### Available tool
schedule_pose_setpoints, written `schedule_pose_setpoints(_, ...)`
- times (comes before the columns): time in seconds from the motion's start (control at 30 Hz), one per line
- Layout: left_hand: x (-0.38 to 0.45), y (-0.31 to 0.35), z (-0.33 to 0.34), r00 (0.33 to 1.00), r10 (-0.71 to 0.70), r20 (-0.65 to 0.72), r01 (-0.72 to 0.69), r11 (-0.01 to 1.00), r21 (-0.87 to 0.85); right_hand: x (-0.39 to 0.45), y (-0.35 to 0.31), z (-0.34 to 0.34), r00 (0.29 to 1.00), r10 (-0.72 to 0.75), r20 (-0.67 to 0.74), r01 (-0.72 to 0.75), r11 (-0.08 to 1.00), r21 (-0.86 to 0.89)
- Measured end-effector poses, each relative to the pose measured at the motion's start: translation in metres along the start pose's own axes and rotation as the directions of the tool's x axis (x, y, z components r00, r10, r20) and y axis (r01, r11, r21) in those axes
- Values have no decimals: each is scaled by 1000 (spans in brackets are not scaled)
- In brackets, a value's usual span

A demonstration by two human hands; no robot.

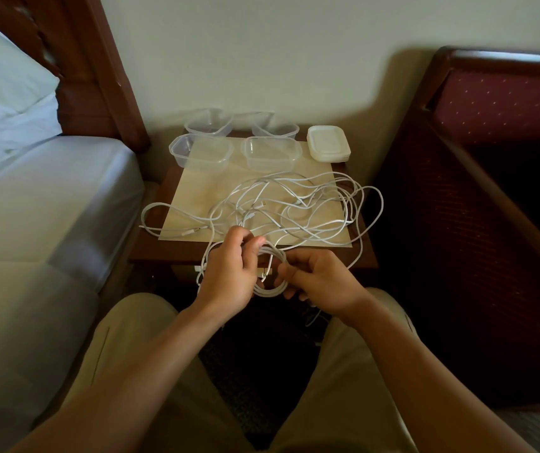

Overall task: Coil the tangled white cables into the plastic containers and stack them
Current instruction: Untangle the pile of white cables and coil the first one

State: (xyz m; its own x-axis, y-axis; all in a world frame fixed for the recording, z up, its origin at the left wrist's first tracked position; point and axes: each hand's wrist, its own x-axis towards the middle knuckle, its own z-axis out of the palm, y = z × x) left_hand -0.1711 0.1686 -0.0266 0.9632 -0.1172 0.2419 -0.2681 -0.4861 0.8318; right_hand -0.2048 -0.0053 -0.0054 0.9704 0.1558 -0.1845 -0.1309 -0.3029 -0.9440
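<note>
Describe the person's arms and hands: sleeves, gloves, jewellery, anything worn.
Both forearms are bare up to the frame's edge, with no sleeves in view. The left hand and right hand wear no gloves, and no rings, watch or bracelet are visible.

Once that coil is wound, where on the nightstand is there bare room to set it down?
Bare mat lies between the front-left container and the cable tangle, and the four containers look empty. Another strip runs along the mat's near edge, right of the left hand. The mat's middle and right are crowded with loops; the lids fill the back-right corner.
</note>
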Motion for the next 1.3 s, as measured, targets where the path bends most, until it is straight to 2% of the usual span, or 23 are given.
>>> schedule_pose_setpoints(0.1,1,4,-8,994,-46,102,56,994,-95,-2,0,-2,999,-28,-22,27,998,-50)
schedule_pose_setpoints(0.2,6,7,-26,951,-83,299,155,962,-226,-6,-1,-10,1000,-22,16,23,996,-80)
schedule_pose_setpoints(0.27,10,5,-37,923,-46,383,116,980,-162,-7,-2,-15,997,-23,76,32,992,-121)
schedule_pose_setpoints(0.37,18,0,-44,916,-3,402,19,999,-38,-8,-7,-20,986,-16,166,41,988,-147)
schedule_pose_setpoints(0.47,20,0,-38,938,12,347,33,992,-123,-9,-14,-24,976,-65,209,86,992,-92)
schedule_pose_setpoints(0.57,16,-2,-28,946,32,323,20,988,-155,-8,-14,-23,980,-117,158,129,989,-68)
schedule_pose_setpoints(0.73,16,-1,-26,846,-107,523,170,983,-74,-7,0,-20,991,-113,73,122,985,-124)
schedule_pose_setpoints(0.87,19,9,-29,811,-131,571,233,966,-110,-5,1,-14,992,-119,36,123,982,-141)
schedule_pose_setpoints(0.93,21,6,-29,775,-214,594,374,914,-159,-3,1,-13,993,-111,32,115,979,-170)
schedule_pose_setpoints(1.0,22,2,-30,709,-308,634,557,796,-236,-1,2,-16,996,-89,27,93,963,-252)
schedule_pose_setpoints(1.07,21,-1,-31,645,-346,681,673,680,-292,-1,2,-17,997,-70,22,73,950,-304)
schedule_pose_setpoints(1.17,15,-3,-31,589,-326,740,737,593,-326,-2,1,-13,998,-59,2,56,941,-333)
schedule_pose_setpoints(1.3,11,-8,-31,553,-318,770,787,502,-359,-2,6,-9,996,-53,-75,19,920,-391)
